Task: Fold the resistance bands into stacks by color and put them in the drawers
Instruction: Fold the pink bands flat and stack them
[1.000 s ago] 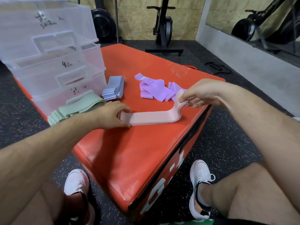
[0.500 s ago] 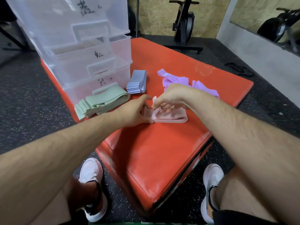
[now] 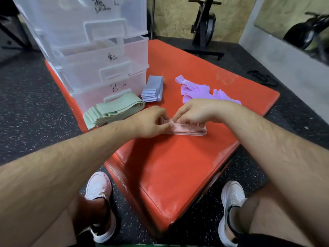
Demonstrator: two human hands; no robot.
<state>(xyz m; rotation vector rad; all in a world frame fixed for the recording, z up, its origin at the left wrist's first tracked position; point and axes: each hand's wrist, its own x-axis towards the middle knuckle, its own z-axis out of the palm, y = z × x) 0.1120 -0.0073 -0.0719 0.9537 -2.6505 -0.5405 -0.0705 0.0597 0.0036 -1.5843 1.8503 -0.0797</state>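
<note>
A pink resistance band (image 3: 191, 131) lies folded over on the red padded box (image 3: 169, 166). My left hand (image 3: 150, 122) pinches its left end, and my right hand (image 3: 195, 112) presses the folded end down beside it. A folded stack of green bands (image 3: 114, 111) lies to the left, against the lowest drawer. Behind my hands sits a folded stack of grey-blue bands (image 3: 154, 89), and loose purple bands (image 3: 197, 91) lie in a heap on the right. The clear plastic drawer unit (image 3: 92, 50) stands at the back left with its drawers shut.
The red box drops off to black speckled floor on all sides. My two white shoes (image 3: 98, 202) rest on the floor in front of it. An exercise machine (image 3: 204, 27) stands at the back, and a grey wall ledge (image 3: 293, 59) runs along the right.
My right hand has carried the pink band's far end over to the left end, folding the band in half. The camera has moved closer and tilted down.
</note>
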